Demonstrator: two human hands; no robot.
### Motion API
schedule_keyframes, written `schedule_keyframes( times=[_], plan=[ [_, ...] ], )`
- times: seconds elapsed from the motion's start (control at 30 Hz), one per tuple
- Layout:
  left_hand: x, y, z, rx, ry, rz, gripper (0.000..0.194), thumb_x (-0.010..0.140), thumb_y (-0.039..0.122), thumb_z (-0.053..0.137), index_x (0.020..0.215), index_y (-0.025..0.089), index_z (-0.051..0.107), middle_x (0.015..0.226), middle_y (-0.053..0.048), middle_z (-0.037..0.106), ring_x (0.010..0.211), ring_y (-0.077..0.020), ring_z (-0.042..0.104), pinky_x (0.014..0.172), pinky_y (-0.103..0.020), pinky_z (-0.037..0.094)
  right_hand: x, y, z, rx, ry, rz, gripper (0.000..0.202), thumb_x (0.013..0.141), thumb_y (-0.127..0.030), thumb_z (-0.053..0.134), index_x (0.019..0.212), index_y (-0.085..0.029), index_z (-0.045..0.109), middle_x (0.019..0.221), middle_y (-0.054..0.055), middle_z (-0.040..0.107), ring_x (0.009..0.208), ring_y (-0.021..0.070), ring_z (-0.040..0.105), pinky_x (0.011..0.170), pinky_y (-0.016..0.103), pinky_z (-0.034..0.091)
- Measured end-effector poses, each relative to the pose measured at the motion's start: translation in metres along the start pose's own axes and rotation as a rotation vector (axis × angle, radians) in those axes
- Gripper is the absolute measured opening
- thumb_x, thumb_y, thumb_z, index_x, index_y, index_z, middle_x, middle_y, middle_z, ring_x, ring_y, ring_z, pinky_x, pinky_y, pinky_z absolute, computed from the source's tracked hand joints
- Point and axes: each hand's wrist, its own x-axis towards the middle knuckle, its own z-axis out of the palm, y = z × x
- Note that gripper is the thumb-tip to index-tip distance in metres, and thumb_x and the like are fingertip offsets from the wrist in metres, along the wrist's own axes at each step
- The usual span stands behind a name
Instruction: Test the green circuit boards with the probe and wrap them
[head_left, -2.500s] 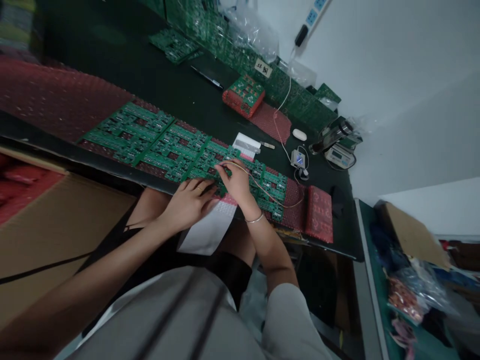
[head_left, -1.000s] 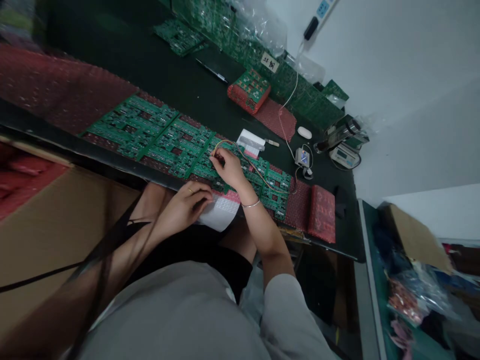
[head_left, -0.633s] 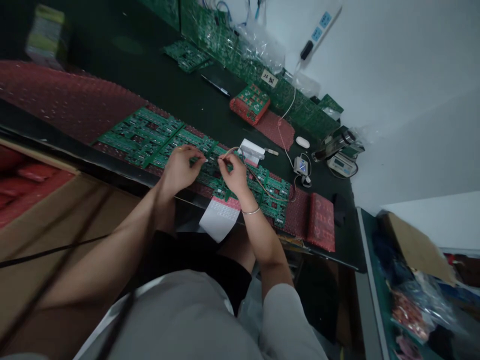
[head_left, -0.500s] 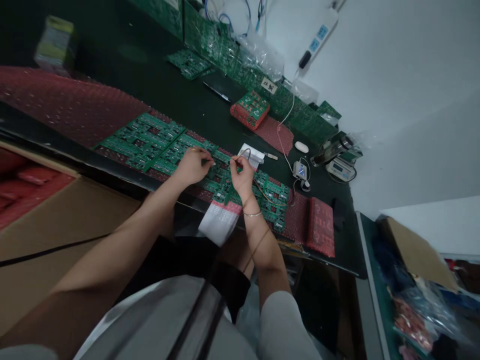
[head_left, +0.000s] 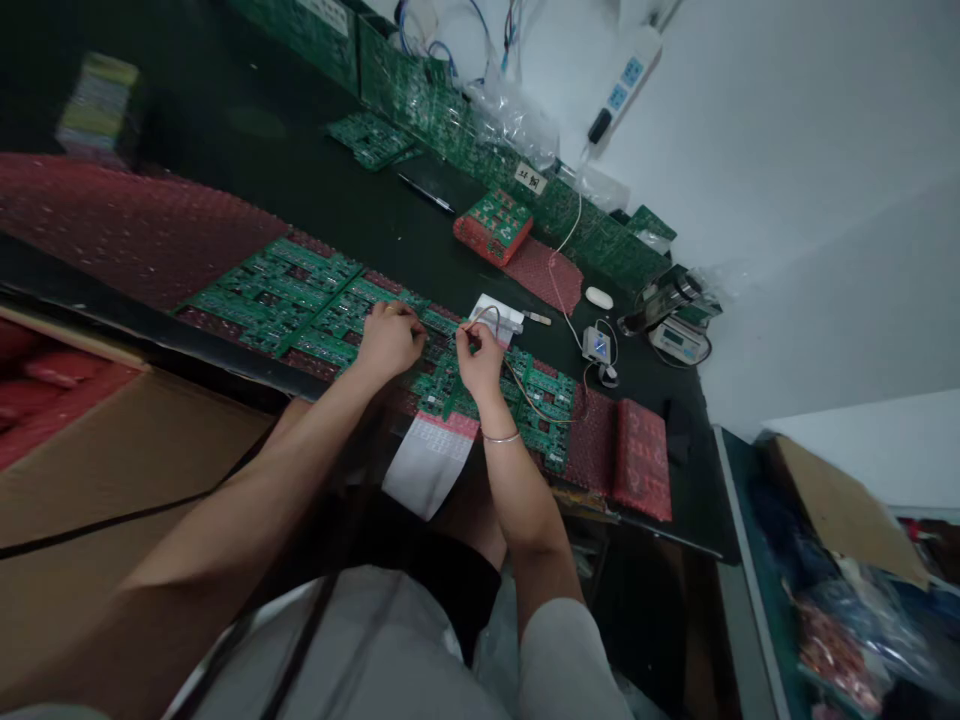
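Rows of green circuit boards (head_left: 262, 300) lie along the near edge of the bench on red bubble wrap (head_left: 120, 225). Over the middle boards, my left hand (head_left: 391, 340) is closed, its fingertips pressed together low at the boards; whatever is between them is too small to make out. Beside it, my right hand (head_left: 480, 362) pinches a thin brown wire (head_left: 534, 405), which loops over the boards toward a small boxy device with a lit screen (head_left: 597, 345). A white printed sheet (head_left: 429, 462) hangs over the bench edge below my hands, and white paper (head_left: 495, 316) lies just behind them.
Farther back are a red-wrapped board stack (head_left: 493, 228), a pen (head_left: 426, 192) and loose boards (head_left: 371, 138). A red-wrapped bundle (head_left: 643, 458) sits at the right. A green board wall (head_left: 465, 130) lines the back. An open cardboard box (head_left: 112, 450) stands lower left.
My left hand's fingers have curled in more and tipped down toward the boards. My right hand stays nearly in place, still pinching the wire. The camera view has shifted slightly.
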Motion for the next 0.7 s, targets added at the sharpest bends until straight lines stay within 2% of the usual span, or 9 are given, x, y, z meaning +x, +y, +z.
schedule_keyframes(
  times=[0.1, 0.23, 0.37, 0.6, 0.7],
  plan=[
    [-0.002, 0.002, -0.008, 0.004, -0.022, 0.004, 0.029, 0.089, 0.027, 0.058, 0.106, 0.014, 0.077, 0.117, -0.019, 0.072, 0.121, -0.0394, 0.062, 0.111, -0.056, 0.049, 0.0, 0.0, -0.001, -0.006, 0.012, 0.004, 0.023, 0.101, -0.043, 0.054, 0.097, -0.022, 0.063, 0.093, 0.005, 0.075, 0.084, 0.0182, 0.07, 0.087, 0.032, 0.059],
    [-0.016, -0.005, -0.02, -0.038, -0.064, 0.194, 0.045, 0.098, 0.027, 0.044, 0.129, 0.014, 0.074, 0.126, -0.019, 0.071, 0.121, -0.0357, 0.064, 0.111, -0.052, 0.051, -0.001, 0.0, -0.001, 0.007, 0.021, 0.004, 0.022, 0.1, -0.042, 0.055, 0.095, -0.022, 0.063, 0.094, 0.005, 0.075, 0.084, 0.0187, 0.07, 0.088, 0.033, 0.059],
    [-0.034, -0.009, -0.023, 0.029, -0.095, 0.315, 0.047, 0.103, 0.039, 0.044, 0.13, 0.019, 0.077, 0.142, -0.019, 0.065, 0.13, -0.0399, 0.062, 0.112, -0.058, 0.049, -0.001, 0.0, -0.001, 0.004, 0.002, 0.006, 0.023, 0.101, -0.043, 0.054, 0.096, -0.022, 0.062, 0.094, 0.005, 0.075, 0.085, 0.0186, 0.07, 0.088, 0.033, 0.059],
    [-0.041, 0.001, -0.019, 0.093, -0.098, 0.299, 0.051, 0.103, 0.042, 0.049, 0.134, 0.013, 0.075, 0.147, -0.025, 0.061, 0.139, -0.0438, 0.055, 0.114, -0.06, 0.047, -0.002, -0.005, -0.004, -0.02, 0.006, 0.0, 0.027, 0.102, -0.048, 0.057, 0.092, -0.023, 0.061, 0.092, 0.005, 0.074, 0.083, 0.0185, 0.07, 0.086, 0.033, 0.06],
    [-0.042, 0.004, -0.022, 0.107, -0.134, 0.287, 0.055, 0.102, 0.045, 0.051, 0.14, 0.012, 0.072, 0.152, -0.025, 0.058, 0.144, -0.0441, 0.052, 0.119, -0.059, 0.044, 0.007, -0.01, -0.001, 0.026, -0.048, 0.0, 0.028, 0.102, -0.05, 0.059, 0.095, -0.023, 0.06, 0.089, 0.003, 0.073, 0.08, 0.0175, 0.072, 0.082, 0.031, 0.061]
  ],
)
